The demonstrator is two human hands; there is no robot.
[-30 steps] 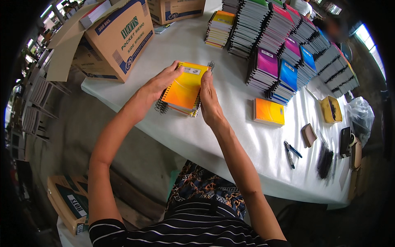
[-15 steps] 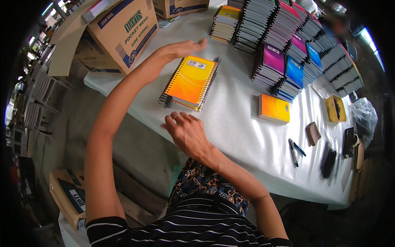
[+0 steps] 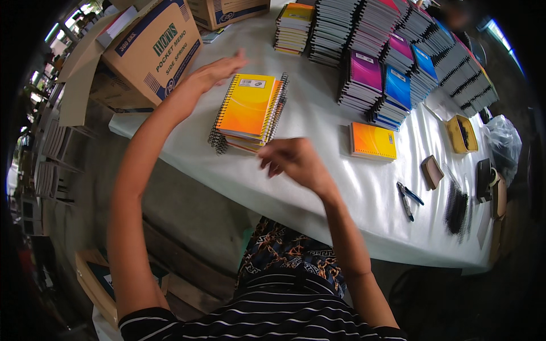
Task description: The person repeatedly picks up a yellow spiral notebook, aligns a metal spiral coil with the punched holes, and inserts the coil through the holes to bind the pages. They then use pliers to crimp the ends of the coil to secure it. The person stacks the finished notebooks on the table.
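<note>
A stack of spiral-bound notebooks with yellow-orange covers lies before me, their black coils sticking out on both sides. By its far left corner is my left hand, open, with fingers stretched and slightly blurred; it holds nothing. Just off the stack's near right corner hovers my right hand, its fingers loosely bent and apart. Nothing shows in it, though motion smears the fingertips. Farther right, a smaller orange-yellow notebook stack sits by itself on the covered table.
Tall notebook piles fill the far right. An open cardboard box stands far left. To the right are pliers, a small brown box, loose black coils, a yellow container and a plastic bag.
My right hand has moved rightward from the stack's near side to its near right corner. My left hand has shifted left, away from the top edge. The whole view has shifted slightly.
</note>
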